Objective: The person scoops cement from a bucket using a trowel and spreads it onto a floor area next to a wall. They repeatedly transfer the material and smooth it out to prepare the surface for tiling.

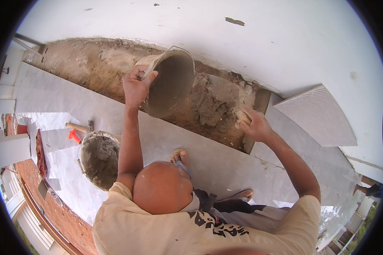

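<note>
My left hand [136, 87] grips the rim of a dirty pale bucket [171, 78], thumb at the mouth. The bucket is tilted over a strip of bare soil [93, 63] along the white wall, and its inside is coated grey. To its right lies a heap of wet grey mortar [212, 108]. At the right end of that heap, my right hand [257, 125] is closed round the pale handle of a trowel [243, 116]. Its blade is hard to make out against the mortar.
Left of my left forearm stands another bucket [100, 157] filled with mortar. A hammer [83, 127] and an orange-handled tool [74, 136] lie beside it. A ridged-back tile [317, 114] leans on the wall [264, 46] at right. Grey tiles [217, 159] border the soil.
</note>
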The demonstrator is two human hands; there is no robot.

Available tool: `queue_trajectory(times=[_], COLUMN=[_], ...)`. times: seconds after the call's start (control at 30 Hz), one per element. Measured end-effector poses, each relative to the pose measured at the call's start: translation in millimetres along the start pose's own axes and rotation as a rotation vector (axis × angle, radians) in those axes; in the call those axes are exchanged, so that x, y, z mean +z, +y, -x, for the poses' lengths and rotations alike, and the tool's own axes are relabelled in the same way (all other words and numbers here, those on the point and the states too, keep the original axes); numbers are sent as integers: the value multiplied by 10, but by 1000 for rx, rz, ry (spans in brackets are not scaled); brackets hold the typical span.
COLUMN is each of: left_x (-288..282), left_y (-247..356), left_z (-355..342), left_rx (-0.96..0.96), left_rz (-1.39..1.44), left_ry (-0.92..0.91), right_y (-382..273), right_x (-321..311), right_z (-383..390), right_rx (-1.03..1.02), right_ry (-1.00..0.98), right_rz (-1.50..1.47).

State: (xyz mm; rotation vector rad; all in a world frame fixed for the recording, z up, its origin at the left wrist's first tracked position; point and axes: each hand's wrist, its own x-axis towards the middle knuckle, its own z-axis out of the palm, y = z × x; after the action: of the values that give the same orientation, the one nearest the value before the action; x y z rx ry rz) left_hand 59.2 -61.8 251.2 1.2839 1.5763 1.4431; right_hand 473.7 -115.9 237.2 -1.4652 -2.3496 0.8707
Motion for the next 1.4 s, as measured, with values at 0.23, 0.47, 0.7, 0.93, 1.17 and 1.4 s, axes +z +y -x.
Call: queue_trajectory(times=[0.23,0.47,0.7,0.93,1.17,1.4], left_x=[11,295,897,2087,3704,5085], left_y=[140,711,959,1608,1745,881], left_z=[-87,111,295,791,1925,3866], left_rx=[52,-7,26,-147,-202,-473], left_rz=[-170,-72,65,53,44,788], left_ry=[59,-139,-485,-944,-1357,-1427], right_y=[278,126,4,71,-12,-102], right_x=[-29,-293,-574,-948,-1246,-1319], right_z=[517,1046,1813,2322,2637,2795], right_rx=[234,378,565,616,420,369], right_ry=[-12,109,559,867,1101,1192], right_rz=[292,70,-240,-736,-980,-1050])
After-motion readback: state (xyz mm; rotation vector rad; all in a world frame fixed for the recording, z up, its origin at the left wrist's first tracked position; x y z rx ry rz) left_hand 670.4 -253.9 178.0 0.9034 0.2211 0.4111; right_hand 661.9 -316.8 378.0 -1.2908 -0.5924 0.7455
